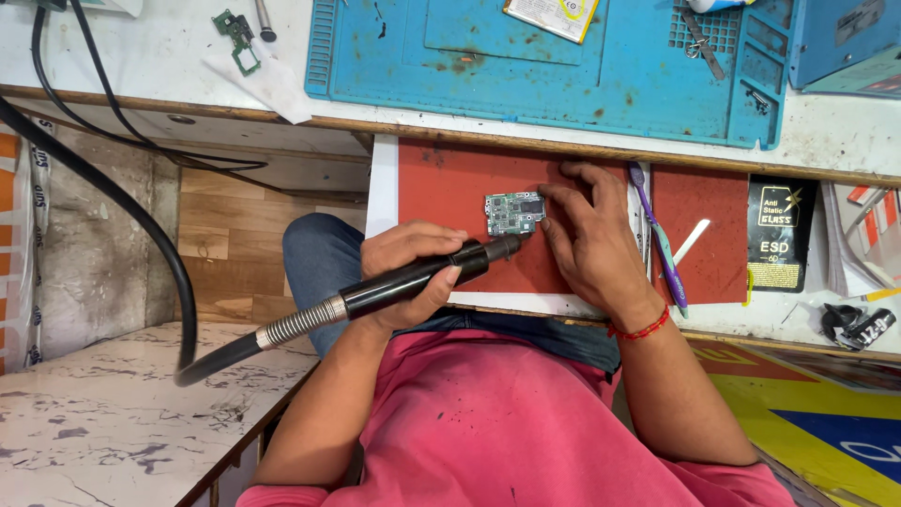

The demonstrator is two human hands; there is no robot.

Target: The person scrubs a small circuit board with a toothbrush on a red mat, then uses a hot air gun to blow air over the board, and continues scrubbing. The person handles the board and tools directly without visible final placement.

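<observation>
Green circuit board [514, 213] lies on a red mat [450, 183], pinned by the right hand [587, 235] fingertips. Left hand [408, 272] grips a black rotary handpiece [422, 277], tip beside the board.

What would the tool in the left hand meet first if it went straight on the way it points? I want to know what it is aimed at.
Most likely the small green circuit board: the left hand aims the black handpiece tip at its lower edge, where the right hand steadies it; contact is unclear.

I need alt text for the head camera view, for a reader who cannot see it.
Seen from above, a person's left hand holds a black rotary tool handpiece with its tip at the edge of a small green circuit board, which the right hand steadies on a red mat. A blue work mat lies on the bench above, and a purple toothbrush lies to the right.
</observation>
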